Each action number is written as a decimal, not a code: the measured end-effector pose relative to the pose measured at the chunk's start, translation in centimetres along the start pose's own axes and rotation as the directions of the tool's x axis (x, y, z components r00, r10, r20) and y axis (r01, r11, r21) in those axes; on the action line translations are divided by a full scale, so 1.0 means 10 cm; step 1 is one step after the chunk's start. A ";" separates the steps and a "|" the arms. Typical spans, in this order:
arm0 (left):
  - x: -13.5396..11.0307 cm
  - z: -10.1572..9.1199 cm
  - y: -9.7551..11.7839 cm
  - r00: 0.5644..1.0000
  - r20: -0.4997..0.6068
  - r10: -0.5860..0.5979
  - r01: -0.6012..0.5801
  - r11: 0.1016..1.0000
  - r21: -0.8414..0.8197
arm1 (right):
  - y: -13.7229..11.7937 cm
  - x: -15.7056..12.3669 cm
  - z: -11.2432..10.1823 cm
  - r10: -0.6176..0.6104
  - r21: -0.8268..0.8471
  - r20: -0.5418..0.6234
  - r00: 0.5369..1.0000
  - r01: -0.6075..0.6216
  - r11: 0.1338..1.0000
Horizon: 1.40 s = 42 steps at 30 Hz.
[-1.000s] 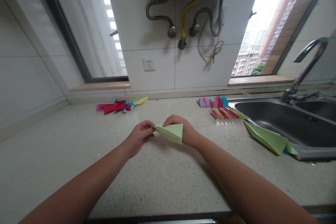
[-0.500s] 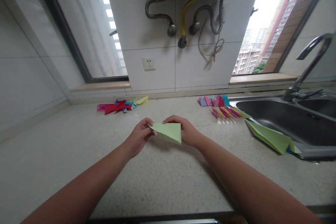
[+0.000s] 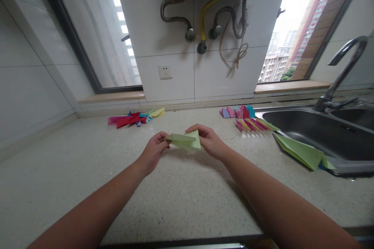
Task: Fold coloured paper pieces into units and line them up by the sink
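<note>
A folded light-green paper point(image 3: 186, 141) hangs just above the speckled countertop point(image 3: 181, 194), held between both hands. My left hand point(image 3: 153, 150) pinches its pointed left end with fingers closed. My right hand point(image 3: 209, 141) grips the wider right end, fingers curled round the back of the sheet. The paper is turned nearly edge-on, so it looks like a thin wedge.
A heap of folded coloured papers point(image 3: 134, 118) lies by the back wall on the left. Another row of folded papers point(image 3: 248, 118) sits beside the steel sink point(image 3: 318, 136). A larger green folded paper point(image 3: 300, 153) rests on the sink's front rim. The tap point(image 3: 340, 74) stands at the right.
Both hands have lifted slightly and tilted the green paper flatter, so its broad face now shows less. My right hand's fingers have shifted along the right edge.
</note>
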<state>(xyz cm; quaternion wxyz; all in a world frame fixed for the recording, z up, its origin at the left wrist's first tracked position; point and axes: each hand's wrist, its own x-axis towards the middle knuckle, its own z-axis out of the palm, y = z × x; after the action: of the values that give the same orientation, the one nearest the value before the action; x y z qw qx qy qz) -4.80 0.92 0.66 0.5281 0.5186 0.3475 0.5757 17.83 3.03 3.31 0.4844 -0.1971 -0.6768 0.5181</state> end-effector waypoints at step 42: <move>-0.04 -0.02 -0.11 0.984 0.085 0.155 -0.176 0.821 0.543 | 0.00 0.10 -0.48 0.126 0.051 -0.280 0.952 -0.116 0.992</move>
<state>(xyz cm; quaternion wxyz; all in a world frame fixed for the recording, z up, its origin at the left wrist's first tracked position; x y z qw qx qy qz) -4.79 0.79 -0.50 0.3120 0.6867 0.4415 0.4860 21.52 6.20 3.72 0.5467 -0.3019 -0.5785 0.5247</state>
